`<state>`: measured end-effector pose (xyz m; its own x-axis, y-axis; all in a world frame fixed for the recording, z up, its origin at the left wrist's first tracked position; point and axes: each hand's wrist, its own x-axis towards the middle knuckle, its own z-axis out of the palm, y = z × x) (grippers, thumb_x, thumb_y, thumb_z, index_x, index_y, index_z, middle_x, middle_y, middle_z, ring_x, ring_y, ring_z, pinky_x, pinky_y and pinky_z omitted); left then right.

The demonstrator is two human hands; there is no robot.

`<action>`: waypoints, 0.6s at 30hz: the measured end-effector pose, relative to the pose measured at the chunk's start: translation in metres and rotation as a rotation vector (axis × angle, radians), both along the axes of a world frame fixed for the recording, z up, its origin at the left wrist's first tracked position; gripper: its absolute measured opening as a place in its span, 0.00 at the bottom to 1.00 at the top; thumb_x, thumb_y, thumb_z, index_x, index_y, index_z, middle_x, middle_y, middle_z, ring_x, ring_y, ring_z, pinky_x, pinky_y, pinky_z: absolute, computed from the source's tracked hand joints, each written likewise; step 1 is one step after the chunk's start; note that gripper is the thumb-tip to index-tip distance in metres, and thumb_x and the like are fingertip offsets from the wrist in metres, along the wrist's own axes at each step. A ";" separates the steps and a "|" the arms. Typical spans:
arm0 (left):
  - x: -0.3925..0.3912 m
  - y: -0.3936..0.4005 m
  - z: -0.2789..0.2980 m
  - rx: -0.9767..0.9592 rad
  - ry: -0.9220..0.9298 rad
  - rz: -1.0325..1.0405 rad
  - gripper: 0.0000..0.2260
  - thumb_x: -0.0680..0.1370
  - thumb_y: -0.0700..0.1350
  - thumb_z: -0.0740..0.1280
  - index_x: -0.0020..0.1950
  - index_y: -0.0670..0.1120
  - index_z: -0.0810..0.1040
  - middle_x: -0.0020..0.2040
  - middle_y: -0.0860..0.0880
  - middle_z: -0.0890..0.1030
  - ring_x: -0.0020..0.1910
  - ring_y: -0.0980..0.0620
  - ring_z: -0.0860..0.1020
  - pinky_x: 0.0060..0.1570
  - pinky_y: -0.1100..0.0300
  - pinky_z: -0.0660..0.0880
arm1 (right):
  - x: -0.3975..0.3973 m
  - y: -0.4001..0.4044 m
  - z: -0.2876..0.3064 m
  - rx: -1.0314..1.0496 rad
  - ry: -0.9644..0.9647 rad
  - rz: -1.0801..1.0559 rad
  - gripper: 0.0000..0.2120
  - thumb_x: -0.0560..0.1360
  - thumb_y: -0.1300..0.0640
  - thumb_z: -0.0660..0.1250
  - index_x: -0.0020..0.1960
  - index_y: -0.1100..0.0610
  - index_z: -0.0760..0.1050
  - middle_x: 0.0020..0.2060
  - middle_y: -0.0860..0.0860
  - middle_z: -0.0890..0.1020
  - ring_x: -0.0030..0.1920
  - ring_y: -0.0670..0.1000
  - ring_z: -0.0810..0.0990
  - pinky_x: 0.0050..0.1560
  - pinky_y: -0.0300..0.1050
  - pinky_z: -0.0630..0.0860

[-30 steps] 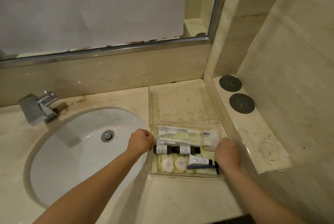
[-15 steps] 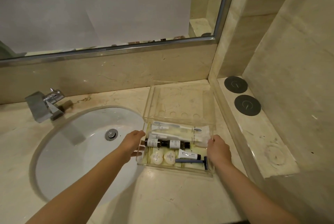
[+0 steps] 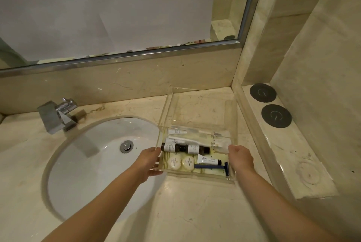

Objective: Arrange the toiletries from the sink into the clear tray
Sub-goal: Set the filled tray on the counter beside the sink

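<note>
Countertop (image 3: 195,212): beige marble, carrying the basin and the tray; a raised ledge runs along its 3 o'clock side.
Mirror (image 3: 97,7): at 12 o'clock, covered with white paper fixed by orange tape.
Sink (image 3: 93,163): white oval basin at 9 o'clock, no toiletries visible in it, so the transfer looks finished.
Faucet (image 3: 58,113): chrome, at 10 o'clock of the basin.
Clear tray (image 3: 195,105): acrylic box at scene centre, just right of the basin; its far half is bare and all contents sit in the near half.
Left hand (image 3: 149,162): at the tray's 9 o'clock wall, fingers curled round the near-left edge, gripping it.
Right hand (image 3: 239,158): at the tray's 3 o'clock wall, fingers folded over the rim, holding it; a hand on each wall probably serves to square or shift the loaded tray.
Black discs (image 3: 276,116): two round pads on the ledge at 2 o'clock.
Wrapped toothbrush packs (image 3: 199,138): white, laid crosswise at the back of the load.
Dark bottles (image 3: 184,148): two, end to end, lying flat so they cannot tip.
Blue razor (image 3: 212,167): along the near wall, head toward 3 o'clock.
White tube (image 3: 208,161): between bottles and razor.
Round soaps (image 3: 181,162): two wrapped pucks side by side, near-left corner.
</note>
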<state>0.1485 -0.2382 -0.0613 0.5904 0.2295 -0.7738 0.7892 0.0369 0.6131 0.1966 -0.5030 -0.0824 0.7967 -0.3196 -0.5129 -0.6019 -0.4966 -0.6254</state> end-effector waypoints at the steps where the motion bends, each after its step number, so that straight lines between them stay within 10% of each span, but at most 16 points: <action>1: 0.003 0.001 0.000 -0.009 -0.018 0.019 0.12 0.82 0.47 0.58 0.60 0.43 0.75 0.50 0.41 0.80 0.44 0.43 0.79 0.41 0.52 0.79 | -0.001 0.001 -0.001 0.011 -0.002 -0.005 0.15 0.79 0.51 0.55 0.38 0.56 0.71 0.36 0.53 0.77 0.40 0.56 0.75 0.48 0.52 0.74; 6: 0.021 0.001 0.003 -0.042 -0.078 0.119 0.10 0.82 0.44 0.58 0.62 0.44 0.73 0.50 0.41 0.79 0.46 0.41 0.79 0.54 0.44 0.79 | -0.008 0.004 0.003 0.116 -0.018 -0.025 0.13 0.77 0.47 0.54 0.47 0.52 0.74 0.41 0.53 0.80 0.43 0.56 0.79 0.51 0.56 0.78; 14: 0.042 -0.004 0.008 -0.216 -0.098 0.243 0.16 0.80 0.37 0.62 0.68 0.38 0.70 0.57 0.36 0.75 0.45 0.41 0.78 0.44 0.47 0.80 | -0.017 0.012 0.004 0.446 0.121 -0.146 0.18 0.78 0.42 0.53 0.51 0.56 0.71 0.39 0.62 0.80 0.26 0.58 0.79 0.27 0.46 0.74; 18: 0.052 -0.008 0.010 -0.217 -0.097 0.285 0.17 0.79 0.39 0.63 0.67 0.38 0.70 0.67 0.34 0.70 0.52 0.39 0.77 0.42 0.48 0.80 | -0.008 0.013 0.010 0.598 0.099 -0.305 0.14 0.80 0.46 0.56 0.44 0.56 0.71 0.41 0.65 0.79 0.29 0.59 0.79 0.32 0.49 0.77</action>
<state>0.2006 -0.2463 -0.0515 0.5990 0.2326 -0.7663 0.6672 0.3843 0.6381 0.1881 -0.4895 -0.0723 0.6564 -0.1613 -0.7370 -0.7284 0.1188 -0.6747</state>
